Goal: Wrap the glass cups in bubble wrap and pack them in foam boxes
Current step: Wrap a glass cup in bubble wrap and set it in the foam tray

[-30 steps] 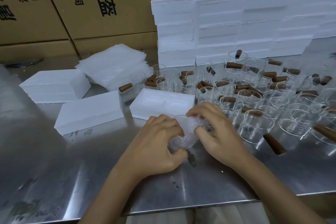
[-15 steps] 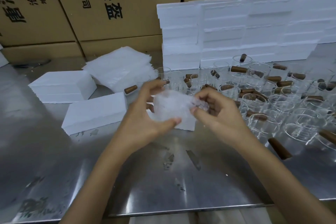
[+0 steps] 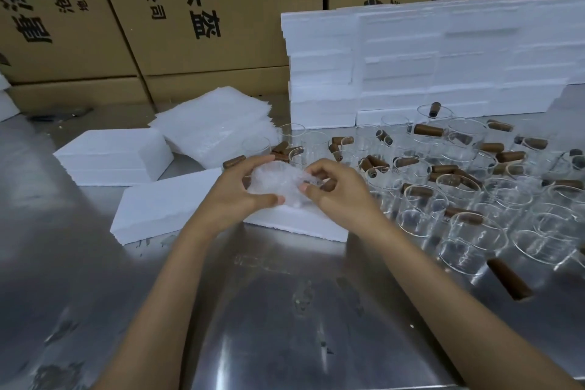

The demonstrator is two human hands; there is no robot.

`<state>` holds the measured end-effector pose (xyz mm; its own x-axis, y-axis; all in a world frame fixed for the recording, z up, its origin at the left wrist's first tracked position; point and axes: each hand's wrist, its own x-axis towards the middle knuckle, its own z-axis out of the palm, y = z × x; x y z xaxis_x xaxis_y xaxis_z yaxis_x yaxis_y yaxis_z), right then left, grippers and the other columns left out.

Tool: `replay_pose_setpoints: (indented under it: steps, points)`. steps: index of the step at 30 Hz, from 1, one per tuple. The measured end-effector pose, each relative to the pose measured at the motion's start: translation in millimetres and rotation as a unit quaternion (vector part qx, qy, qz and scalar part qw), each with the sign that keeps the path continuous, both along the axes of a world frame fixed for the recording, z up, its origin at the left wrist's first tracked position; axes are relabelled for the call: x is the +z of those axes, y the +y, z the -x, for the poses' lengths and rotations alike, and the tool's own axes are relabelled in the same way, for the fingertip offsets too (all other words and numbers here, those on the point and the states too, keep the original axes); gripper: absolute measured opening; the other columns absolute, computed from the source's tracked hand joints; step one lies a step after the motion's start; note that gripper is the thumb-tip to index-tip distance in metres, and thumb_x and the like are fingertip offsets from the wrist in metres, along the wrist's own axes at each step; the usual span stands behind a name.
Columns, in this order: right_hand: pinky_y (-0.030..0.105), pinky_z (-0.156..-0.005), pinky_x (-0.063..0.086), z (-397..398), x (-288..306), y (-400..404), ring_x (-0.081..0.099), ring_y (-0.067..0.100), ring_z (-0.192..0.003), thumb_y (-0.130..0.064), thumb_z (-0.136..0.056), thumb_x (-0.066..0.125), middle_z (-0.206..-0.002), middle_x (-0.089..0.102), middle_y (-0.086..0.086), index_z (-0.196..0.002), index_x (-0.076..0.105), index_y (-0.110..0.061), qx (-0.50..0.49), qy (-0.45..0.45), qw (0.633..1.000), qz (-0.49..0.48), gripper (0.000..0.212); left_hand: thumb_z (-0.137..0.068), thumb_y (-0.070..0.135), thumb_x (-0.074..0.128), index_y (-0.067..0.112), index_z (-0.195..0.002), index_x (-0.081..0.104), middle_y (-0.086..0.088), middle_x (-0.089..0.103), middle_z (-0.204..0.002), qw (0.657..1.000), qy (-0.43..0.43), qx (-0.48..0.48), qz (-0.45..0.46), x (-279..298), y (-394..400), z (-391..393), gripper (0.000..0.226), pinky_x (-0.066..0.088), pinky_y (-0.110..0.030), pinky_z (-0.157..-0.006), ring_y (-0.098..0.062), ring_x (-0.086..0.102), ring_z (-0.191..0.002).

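Both hands hold the bubble-wrapped cup (image 3: 278, 182) up off the bench, left grip (image 3: 235, 196) curled round its near side, right grip (image 3: 335, 191) pinching its end, the open foam box (image 3: 297, 222) lying just beneath them, nearer the right.

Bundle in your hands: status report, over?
Left hand and right hand both gripping the bundle, held above the open foam box. Bare cups crowd the right side. Path to the box clear.
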<state>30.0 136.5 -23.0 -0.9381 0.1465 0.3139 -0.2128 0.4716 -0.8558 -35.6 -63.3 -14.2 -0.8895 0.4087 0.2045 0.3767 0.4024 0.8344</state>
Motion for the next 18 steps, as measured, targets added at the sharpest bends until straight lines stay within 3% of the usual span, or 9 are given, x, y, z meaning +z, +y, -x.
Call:
replay_pose_setpoints:
  steps: [4,9,13,18]
  points:
    - [0.018,-0.063,0.041,5,-5,6,0.054,-0.007,-0.063,-0.027,-0.089,0.070,-0.086,0.060,-0.018,-0.099,0.065,-0.032,-0.010,-0.007,1.000,-0.027,0.012,-0.066,0.042,0.090,0.042,-0.124,0.062,0.026,0.058,-0.123,1.000,0.001,0.013,0.024,-4,1,1,0.064,0.042,-0.015,-0.089,-0.004,0.054,-0.116]
    - [0.022,-0.070,0.046,9,2,21,0.053,-0.005,-0.062,-0.021,-0.085,0.075,-0.079,0.064,-0.016,-0.086,0.066,-0.035,0.014,-0.011,1.000,-0.013,0.017,-0.048,0.077,0.075,0.045,-0.120,0.059,0.030,0.055,-0.118,0.999,-0.015,0.026,0.040,-1,5,-9,0.080,0.048,-0.017,-0.080,0.002,0.054,-0.106]
    - [0.030,-0.071,0.051,10,1,30,0.055,-0.001,-0.062,-0.023,-0.080,0.079,-0.089,0.068,-0.013,-0.088,0.069,-0.031,0.014,-0.020,1.000,-0.001,0.015,-0.057,0.066,0.083,0.043,-0.113,0.058,0.033,0.054,-0.112,0.999,-0.021,0.014,0.032,-1,8,-12,0.065,0.048,-0.018,-0.083,0.003,0.054,-0.105]
    - [0.018,-0.067,0.046,6,-8,31,0.058,0.001,-0.071,-0.031,-0.079,0.080,-0.090,0.067,-0.015,-0.088,0.068,-0.034,-0.006,-0.001,0.999,-0.032,0.015,-0.065,0.055,0.085,0.044,-0.116,0.056,0.026,0.054,-0.120,0.998,-0.049,-0.009,0.025,-3,6,-9,0.060,0.048,-0.017,-0.082,-0.003,0.054,-0.109]
